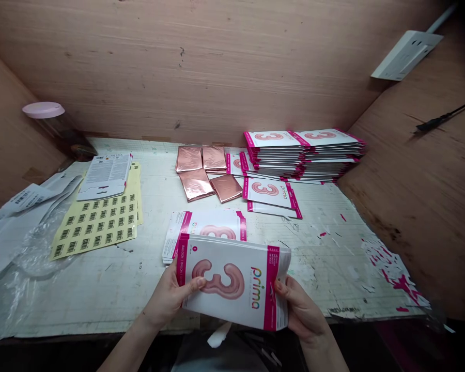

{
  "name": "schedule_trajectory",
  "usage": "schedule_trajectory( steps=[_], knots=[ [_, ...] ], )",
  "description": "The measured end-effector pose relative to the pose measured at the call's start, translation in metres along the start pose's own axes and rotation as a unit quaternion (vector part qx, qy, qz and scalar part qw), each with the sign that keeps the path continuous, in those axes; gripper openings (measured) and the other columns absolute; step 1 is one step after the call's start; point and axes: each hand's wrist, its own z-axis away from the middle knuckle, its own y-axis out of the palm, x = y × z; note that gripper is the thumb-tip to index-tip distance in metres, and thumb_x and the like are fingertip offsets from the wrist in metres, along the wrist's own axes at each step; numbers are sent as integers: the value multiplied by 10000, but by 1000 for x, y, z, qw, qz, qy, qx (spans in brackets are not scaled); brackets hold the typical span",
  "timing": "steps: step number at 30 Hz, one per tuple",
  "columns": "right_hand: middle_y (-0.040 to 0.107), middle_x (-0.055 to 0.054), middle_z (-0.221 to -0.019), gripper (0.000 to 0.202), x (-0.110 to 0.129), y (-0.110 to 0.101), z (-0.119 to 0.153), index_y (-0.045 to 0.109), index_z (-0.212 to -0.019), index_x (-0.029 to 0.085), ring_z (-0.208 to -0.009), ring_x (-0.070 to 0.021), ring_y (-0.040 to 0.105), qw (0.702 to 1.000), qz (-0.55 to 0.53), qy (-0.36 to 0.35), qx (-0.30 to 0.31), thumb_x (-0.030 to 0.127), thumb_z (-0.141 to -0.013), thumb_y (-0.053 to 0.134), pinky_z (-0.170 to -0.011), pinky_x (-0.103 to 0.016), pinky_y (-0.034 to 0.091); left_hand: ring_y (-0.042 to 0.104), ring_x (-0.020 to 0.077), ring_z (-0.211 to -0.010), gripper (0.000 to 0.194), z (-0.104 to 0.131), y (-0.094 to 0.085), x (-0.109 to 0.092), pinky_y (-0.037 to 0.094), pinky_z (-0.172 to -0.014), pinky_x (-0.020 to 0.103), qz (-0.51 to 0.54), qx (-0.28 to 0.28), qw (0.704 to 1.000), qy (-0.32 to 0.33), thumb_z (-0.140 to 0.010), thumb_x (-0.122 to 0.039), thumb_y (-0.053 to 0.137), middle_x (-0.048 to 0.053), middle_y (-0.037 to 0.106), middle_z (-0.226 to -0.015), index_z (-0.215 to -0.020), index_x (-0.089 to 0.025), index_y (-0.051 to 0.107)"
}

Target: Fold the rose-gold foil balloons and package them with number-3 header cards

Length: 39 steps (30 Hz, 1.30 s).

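The left fingers (196,285) and right fingers (282,289) clamp opposite ends of the prima packaging (228,284) between them.

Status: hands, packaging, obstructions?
Left fingers, right fingers gripping opposite ends. Prima packaging held, "3" face toward camera. Printed pile partly hidden behind; no visible obstruction.

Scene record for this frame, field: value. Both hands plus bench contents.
left grip: left end of prima "3" balloon packets, thumb on front
right grip: right end of same packets, thumb on magenta strip
behind held packets: smaller pile of prima packets
centre back: four rose-gold foil squares on top, clustered
back right: tall prima packet stacks
left: barcode label sheets, pink-lidded bottle
right: magenta and white scraps
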Motion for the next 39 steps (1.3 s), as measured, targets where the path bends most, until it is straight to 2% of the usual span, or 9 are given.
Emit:
schedule_trajectory(
  steps=[8, 19, 22, 25, 28, 31, 34, 36, 39],
  knots=[
    [745, -85, -1077, 301, 4, 0, -5, 679, -1108, 204, -1025, -241, 694, 993, 50, -43, -98, 291, -829, 751, -921, -404, 546, 676, 249, -1063, 520, 5, 5, -6, 571, -913, 343, -23, -42, 998, 50, -747, -343, 804, 82, 715, -1149, -1177, -176, 564],
    [737, -124, -1086, 534, 8, 12, 7, 651, -1124, 198, -986, -306, 706, 994, 82, -25, -60, 442, -688, 842, -872, -460, 562, 688, 238, -1041, 483, 6, 1, -2, 591, -879, 318, 12, -27, 999, 26, -754, -319, 807, 70, 730, -1123, -1158, -182, 579],
    [740, -130, -1065, 653, 9, 21, 11, 629, -1117, 196, -974, -327, 704, 979, 152, -73, -113, 372, -560, 920, -847, -466, 574, 696, 225, -1015, 438, 12, 4, -6, 599, -861, 299, 11, -22, 999, 35, -760, -317, 803, 61, 740, -1096, -1127, -188, 601],
    [739, -107, -1019, 559, 9, 32, 13, 594, -1101, 211, -891, -276, 714, 948, 211, -135, -196, 348, -638, 878, -797, -417, 589, 701, 220, -1002, 402, 20, 7, -9, 604, -841, 278, 3, -9, 999, 52, -783, -325, 781, 62, 744, -1087, -1125, -193, 616],
    [697, -92, -1069, 538, 8, 32, 10, 528, -1169, 236, -908, -239, 685, 919, 278, -197, -201, 385, -731, 800, -804, -386, 572, 707, 222, -993, 413, 26, 11, -11, 608, -834, 277, 1, -13, 997, 75, -796, -330, 767, 64, 744, -1091, -1157, -196, 617],
    [587, -94, -1158, 596, 7, 20, 2, 442, -1248, 240, -982, -233, 601, 818, 410, -320, -245, 400, -758, 742, -836, -393, 515, 717, 231, -980, 422, 30, 15, -12, 613, -836, 291, 3, -32, 996, 81, -793, -335, 767, 77, 751, -1083, -1159, -186, 621],
    [502, -68, -1040, 474, 7, 11, -3, 468, -1082, 213, -939, -236, 503, 583, 593, -450, -326, 402, -732, 728, -821, -392, 434, 724, 247, -978, 404, 32, 20, -14, 617, -840, 302, -5, -48, 995, 85, -783, -346, 771, 85, 761, -1062, -1126, -175, 643],
    [492, -28, -841, 228, 6, 12, -4, 463, -866, 218, -812, -217, 487, 455, 707, -442, -314, 357, -818, 638, -748, -351, 390, 731, 261, -961, 391, 33, 25, -15, 623, -834, 320, -13, -56, 994, 91, -773, -347, 777, 84, 767, -1044, -1105, -179, 656],
    [476, 1, -625, 235, 2, 19, -5, 426, -696, 224, -601, -169, 454, 373, 792, -389, -286, 228, -928, 463, -600, -299, 303, 738, 282, -940, 362, 37, 33, -16, 630, -828, 347, -21, -69, 992, 100, -752, -346, 790, 80, 772, -1030, -1060, -190, 681]
  ],
)
